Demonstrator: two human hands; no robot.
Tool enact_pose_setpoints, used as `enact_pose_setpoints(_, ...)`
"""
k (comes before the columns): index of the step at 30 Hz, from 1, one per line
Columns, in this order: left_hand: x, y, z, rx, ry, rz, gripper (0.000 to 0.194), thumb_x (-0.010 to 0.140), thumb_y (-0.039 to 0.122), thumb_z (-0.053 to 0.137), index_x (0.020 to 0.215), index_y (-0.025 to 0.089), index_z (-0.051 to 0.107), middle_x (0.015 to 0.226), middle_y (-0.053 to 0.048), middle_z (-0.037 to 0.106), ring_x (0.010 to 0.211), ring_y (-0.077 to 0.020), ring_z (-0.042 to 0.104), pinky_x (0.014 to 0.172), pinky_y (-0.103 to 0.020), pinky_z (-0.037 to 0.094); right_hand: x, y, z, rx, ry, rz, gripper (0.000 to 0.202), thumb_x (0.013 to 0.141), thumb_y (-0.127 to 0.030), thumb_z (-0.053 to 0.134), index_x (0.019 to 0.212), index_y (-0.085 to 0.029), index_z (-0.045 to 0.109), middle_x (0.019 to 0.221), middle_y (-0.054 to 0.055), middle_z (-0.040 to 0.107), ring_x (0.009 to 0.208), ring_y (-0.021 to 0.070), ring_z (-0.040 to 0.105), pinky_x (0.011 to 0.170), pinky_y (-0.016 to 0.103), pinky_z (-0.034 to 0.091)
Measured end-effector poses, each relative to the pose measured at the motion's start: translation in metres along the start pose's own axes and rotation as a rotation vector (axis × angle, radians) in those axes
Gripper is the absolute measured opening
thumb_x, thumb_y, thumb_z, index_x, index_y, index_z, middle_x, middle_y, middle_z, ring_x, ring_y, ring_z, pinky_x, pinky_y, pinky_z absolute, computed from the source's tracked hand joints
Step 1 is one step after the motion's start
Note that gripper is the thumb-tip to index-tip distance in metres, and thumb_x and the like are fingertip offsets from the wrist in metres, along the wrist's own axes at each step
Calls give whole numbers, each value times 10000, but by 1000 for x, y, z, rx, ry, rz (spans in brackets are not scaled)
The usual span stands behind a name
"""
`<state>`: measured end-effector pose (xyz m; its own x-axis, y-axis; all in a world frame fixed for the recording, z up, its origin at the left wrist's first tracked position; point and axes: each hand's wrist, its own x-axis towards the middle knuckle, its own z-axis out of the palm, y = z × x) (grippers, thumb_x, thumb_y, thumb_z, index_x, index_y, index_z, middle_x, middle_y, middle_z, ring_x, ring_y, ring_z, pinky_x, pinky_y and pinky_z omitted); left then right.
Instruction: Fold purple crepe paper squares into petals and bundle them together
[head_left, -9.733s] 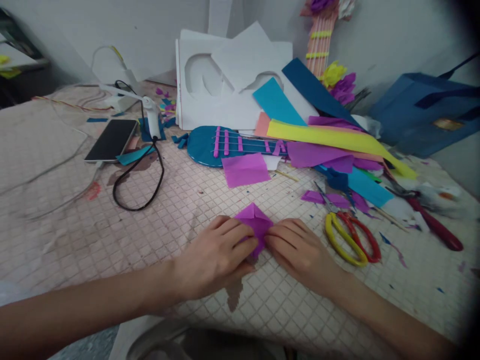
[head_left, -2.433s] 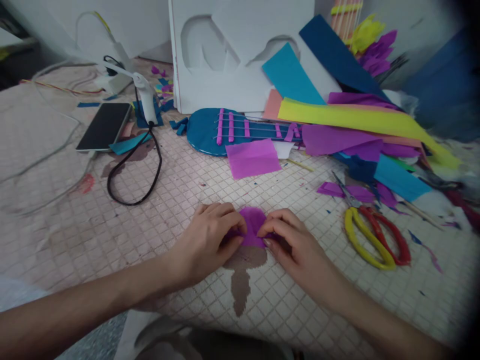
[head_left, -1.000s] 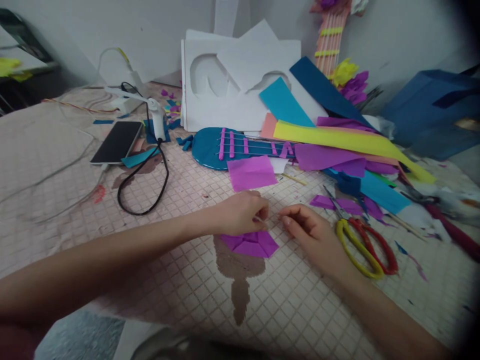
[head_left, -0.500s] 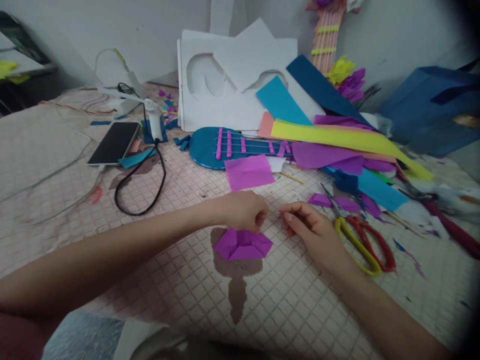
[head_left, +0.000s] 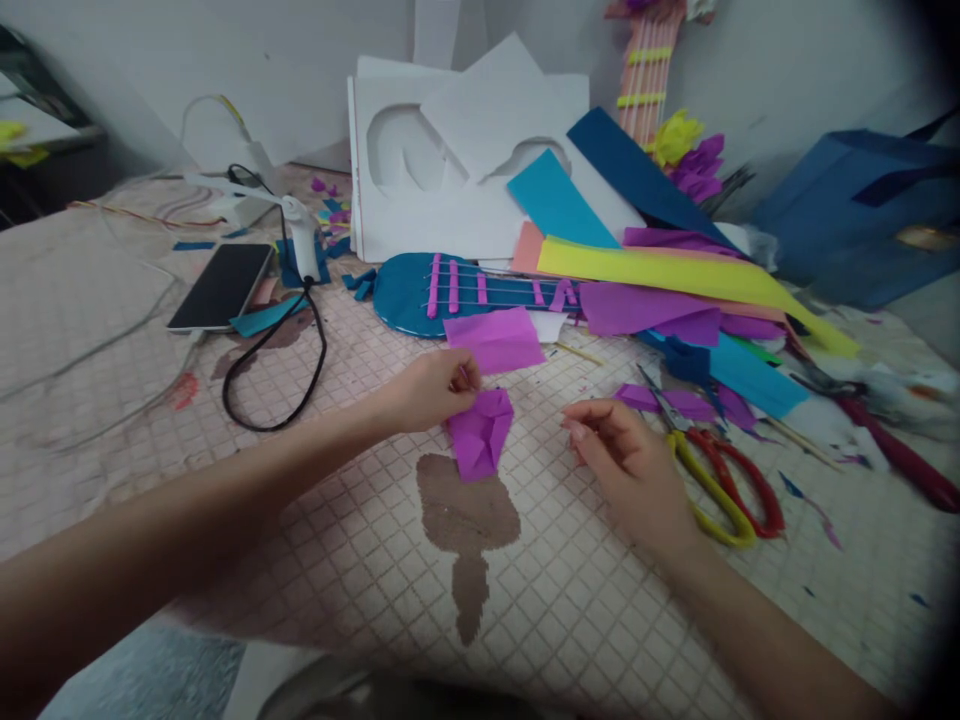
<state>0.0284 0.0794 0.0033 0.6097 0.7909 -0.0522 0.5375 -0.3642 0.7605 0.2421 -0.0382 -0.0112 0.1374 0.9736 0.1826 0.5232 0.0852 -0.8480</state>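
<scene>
My left hand is closed, thumb and fingertips pinching the upper left edge of a folded purple paper piece. Creased flaps show on the paper, which is tilted above a brown patch on the tablecloth. Off to its right, my right hand has its fingers loosely curled, with the thumb a little apart; I see nothing in it. A flat pinkish-purple paper sheet lies just beyond the left hand. Scissors with one yellow and one red handle rest beside the right hand.
A blue guitar-shaped craft with purple strips lies behind. Coloured paper strips pile up at the right near pliers. A phone, a white handheld fan and its black cord loop stand left. White cut-out boards lean behind.
My left hand has moved left and away from me. The purple folded paper has turned and shifted away from me with it, uncovering the brown patch. My right hand has hardly moved.
</scene>
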Motion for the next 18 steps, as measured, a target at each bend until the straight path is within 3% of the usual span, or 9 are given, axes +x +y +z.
enact_pose_setpoints(6,-20,-1,-6,-210,-124,-69,214,716,100,510,847,124,678,680,-4,648,586,-96,570,564,-208,454,-12,-12,10,-164,-36,-317,159,876,-150,499,996,-229,564,895,28,592,793,153,569,698,313,480)
enact_pose_setpoints(10,-35,-4,-4,-488,-148,-186,273,774,185,564,1021,138,670,898,-52,710,770,-138,648,742,-286,516,-13,-16,10,-202,-41,-388,181,878,-122,481,1005,-232,548,891,35,586,777,157,557,689,326,482)
enact_pose_setpoints(14,-56,2,12,-695,-137,-146,355,831,200,548,1181,209,608,1007,-50,710,900,-172,661,842,-357,514,-13,-16,8,-274,-31,-427,138,877,-156,508,991,-234,508,898,43,557,819,177,542,705,347,479)
enact_pose_setpoints(18,-75,19,35,-869,-139,-147,316,877,229,540,1189,229,588,1121,-73,673,1021,-194,633,889,-364,501,-19,-16,12,-400,-101,-512,226,815,-242,630,983,-220,480,952,67,534,922,227,514,774,403,473)
